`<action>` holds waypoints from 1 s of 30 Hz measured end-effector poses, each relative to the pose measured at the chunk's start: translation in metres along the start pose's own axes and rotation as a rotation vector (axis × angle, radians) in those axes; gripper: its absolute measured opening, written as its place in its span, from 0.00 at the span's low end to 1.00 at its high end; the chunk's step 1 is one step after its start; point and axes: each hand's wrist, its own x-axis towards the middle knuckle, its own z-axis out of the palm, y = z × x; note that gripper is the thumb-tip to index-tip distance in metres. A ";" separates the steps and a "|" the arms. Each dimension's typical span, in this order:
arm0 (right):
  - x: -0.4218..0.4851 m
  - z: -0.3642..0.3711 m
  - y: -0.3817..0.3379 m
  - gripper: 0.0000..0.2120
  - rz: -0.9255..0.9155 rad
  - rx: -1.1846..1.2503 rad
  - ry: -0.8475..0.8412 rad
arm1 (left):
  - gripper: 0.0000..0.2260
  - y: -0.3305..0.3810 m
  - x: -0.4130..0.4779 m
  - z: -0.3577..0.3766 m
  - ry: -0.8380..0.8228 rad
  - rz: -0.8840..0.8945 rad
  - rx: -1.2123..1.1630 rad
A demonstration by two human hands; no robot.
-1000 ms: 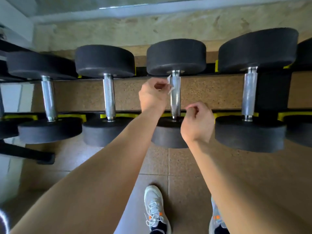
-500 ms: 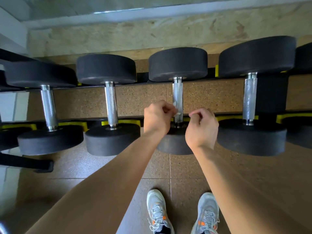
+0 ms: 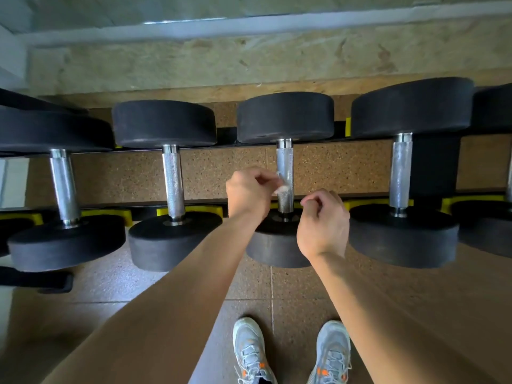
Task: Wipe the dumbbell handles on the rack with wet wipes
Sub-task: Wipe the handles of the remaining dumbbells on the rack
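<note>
Several black dumbbells with knurled steel handles lie across a rack with yellow saddles (image 3: 191,210). My left hand (image 3: 248,194) pinches a small white wet wipe (image 3: 282,187) against the lower part of the third dumbbell's handle (image 3: 284,164). My right hand (image 3: 322,223) hovers just right of that handle's near end, fingers curled shut with nothing visible in them. Neighbouring handles stand to the left (image 3: 173,181) and to the right (image 3: 401,173).
A brown speckled floor (image 3: 304,286) runs under the rack. My two grey shoes (image 3: 250,353) stand close to the rack's front. A black rack foot (image 3: 41,281) juts out at the lower left. A stone wall base (image 3: 194,65) runs behind.
My left hand slid the wipe down the third handle from near its far end to its near end. My right hand stayed by the handle's near end. The view shifted slightly.
</note>
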 end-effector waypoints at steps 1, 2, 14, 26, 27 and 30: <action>0.000 0.000 0.000 0.12 -0.005 -0.008 -0.009 | 0.02 0.006 0.003 0.001 0.036 -0.012 -0.049; 0.000 0.000 0.000 0.12 -0.010 -0.010 -0.015 | 0.02 0.009 0.005 0.003 0.072 -0.009 -0.080; 0.000 0.002 0.002 0.12 -0.012 0.001 0.004 | 0.03 -0.004 0.001 -0.003 -0.019 -0.036 -0.049; -0.001 0.001 0.001 0.11 -0.004 0.005 0.010 | 0.04 0.000 -0.014 -0.001 -0.019 0.108 0.052; 0.000 0.002 0.001 0.10 -0.009 -0.004 0.011 | 0.04 0.008 -0.011 0.003 0.035 0.117 0.007; 0.001 0.003 0.003 0.10 -0.017 -0.016 0.005 | 0.06 0.024 -0.001 0.015 0.165 0.164 -0.074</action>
